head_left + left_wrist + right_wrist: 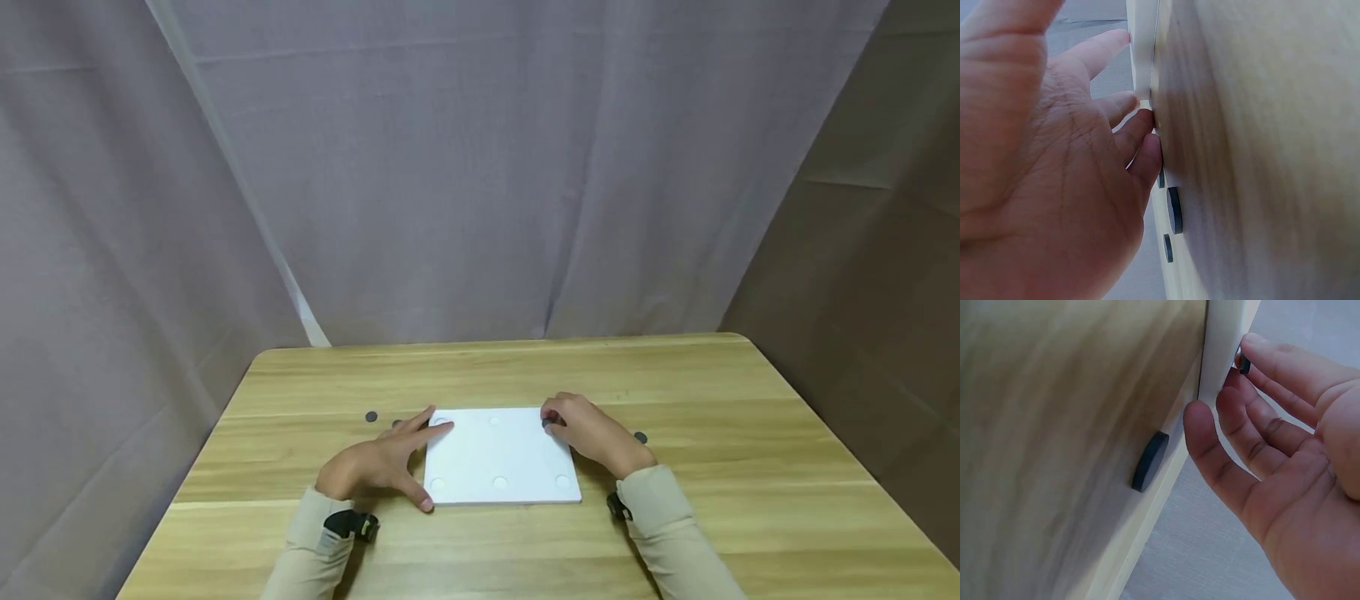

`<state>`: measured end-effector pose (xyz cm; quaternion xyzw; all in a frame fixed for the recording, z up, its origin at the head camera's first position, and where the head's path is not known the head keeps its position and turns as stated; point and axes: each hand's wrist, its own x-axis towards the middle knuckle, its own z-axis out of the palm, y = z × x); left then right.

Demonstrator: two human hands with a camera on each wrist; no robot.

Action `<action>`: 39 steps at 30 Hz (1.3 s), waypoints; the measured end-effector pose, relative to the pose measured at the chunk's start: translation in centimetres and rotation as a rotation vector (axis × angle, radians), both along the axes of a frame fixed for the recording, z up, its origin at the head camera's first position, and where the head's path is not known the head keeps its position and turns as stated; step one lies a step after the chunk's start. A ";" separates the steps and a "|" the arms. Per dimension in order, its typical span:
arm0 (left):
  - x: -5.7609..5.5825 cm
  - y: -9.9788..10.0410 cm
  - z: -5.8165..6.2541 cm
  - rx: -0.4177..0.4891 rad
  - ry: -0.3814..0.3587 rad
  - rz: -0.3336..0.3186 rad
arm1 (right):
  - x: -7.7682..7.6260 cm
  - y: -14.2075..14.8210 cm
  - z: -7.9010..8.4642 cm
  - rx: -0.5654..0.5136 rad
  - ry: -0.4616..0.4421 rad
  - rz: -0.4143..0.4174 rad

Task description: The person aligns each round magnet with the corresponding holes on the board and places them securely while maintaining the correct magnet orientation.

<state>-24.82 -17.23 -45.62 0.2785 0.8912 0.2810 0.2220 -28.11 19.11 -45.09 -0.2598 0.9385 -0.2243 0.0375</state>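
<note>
A white board with several shallow round recesses lies flat on the table. At its left edge my left hand is spread, fingers nearly straight, thumb by the near left corner and fingertips over the far left one. Over the far right corner my right hand pinches a small black disc between thumb and index finger. The other fingers of that hand are loosely bent beside the board's edge in the right wrist view.
Left of the board, a black disc lies on the wooden table, with another disc partly behind the left hand. The left wrist view shows several discs there. One more disc lies right of the right hand. Grey curtains hang behind.
</note>
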 end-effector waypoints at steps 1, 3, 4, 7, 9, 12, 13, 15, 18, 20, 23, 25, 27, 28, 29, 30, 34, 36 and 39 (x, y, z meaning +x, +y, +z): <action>0.0 0.1 0.0 -0.001 -0.001 0.000 | 0.1 0.1 0.0 -0.001 -0.008 -0.004; 0.0 0.3 0.1 0.001 0.001 0.001 | 0.1 0.4 0.0 -0.010 -0.021 -0.022; -0.1 0.4 0.1 0.002 0.002 0.004 | 0.2 0.6 0.1 -0.014 -0.021 -0.026; -0.3 0.6 0.3 -0.005 0.010 0.014 | 0.1 0.8 0.3 -0.025 -0.023 -0.044; -0.3 0.7 0.3 -0.009 0.006 0.016 | 0.1 0.9 0.3 -0.024 -0.025 -0.054; -0.3 0.8 0.3 -0.014 -0.004 0.010 | -0.1 1.1 0.2 -0.010 -0.027 -0.068; -0.3 0.8 0.3 -0.013 -0.004 0.009 | -0.1 1.1 0.2 -0.007 -0.025 -0.070; -0.3 0.7 0.2 -0.015 -0.006 0.007 | -0.1 1.2 0.1 -0.004 -0.016 -0.068; -0.3 0.7 0.3 -0.016 0.002 0.013 | -0.2 1.2 0.1 -0.003 -0.004 -0.061; -0.4 0.7 0.3 -0.016 0.001 0.015 | -0.2 1.2 0.1 0.000 0.001 -0.057; -0.4 0.8 0.4 -0.012 -0.001 0.018 | -0.3 1.2 0.1 0.004 0.004 -0.055; -0.4 0.8 0.5 -0.008 -0.001 0.016 | -0.2 1.2 0.1 0.000 0.007 -0.056; -0.4 0.8 0.5 -0.002 -0.001 0.010 | -0.2 1.2 0.1 -0.005 0.006 -0.064; -0.4 0.8 0.5 0.002 -0.001 0.007 | -0.2 1.2 0.1 -0.006 0.008 -0.063; -0.4 0.8 0.5 0.006 0.000 0.004 | -0.2 1.2 0.0 -0.006 0.008 -0.065; -0.4 0.8 0.5 0.008 0.001 0.001 | -0.1 1.1 0.0 -0.002 0.011 -0.066; -0.4 0.8 0.6 0.012 0.003 -0.004 | 0.0 0.8 0.2 0.015 0.027 -0.065; -0.4 0.7 0.6 0.014 0.003 -0.005 | 0.1 0.5 0.3 0.022 0.037 -0.075; -0.4 0.7 0.5 0.015 0.001 -0.004 | 0.2 0.1 0.3 0.032 0.052 -0.083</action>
